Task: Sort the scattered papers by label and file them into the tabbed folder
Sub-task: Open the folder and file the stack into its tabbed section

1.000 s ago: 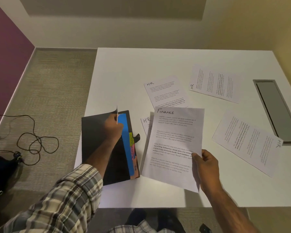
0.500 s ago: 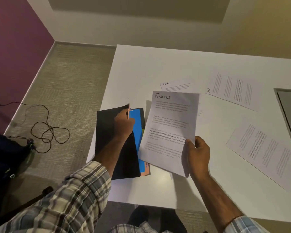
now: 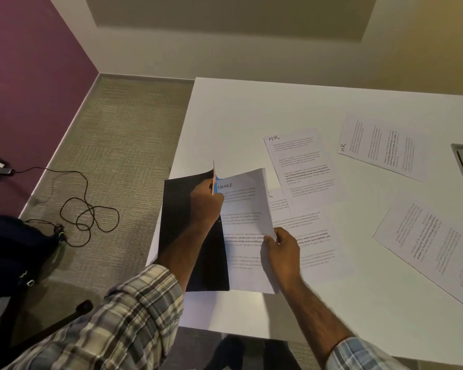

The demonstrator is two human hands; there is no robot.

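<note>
Left hand (image 3: 205,202): grips the raised cover and dividers of the black folder (image 3: 187,236), centre-left of frame. Right hand (image 3: 281,247): pinches the right edge of the Finance sheet (image 3: 243,209), left edge hidden behind the raised dividers. Upper right on the table (image 3: 251,102): two HR sheets (image 3: 300,161), flat.

We see a matt black cover on the folder (image 3: 174,209), thin white paper in the Finance sheet (image 3: 241,209), a smooth, dull-sheened white tabletop (image 3: 238,116), coarse woven carpet (image 3: 123,129) and soft plaid cloth on the left sleeve (image 3: 123,324).
</note>
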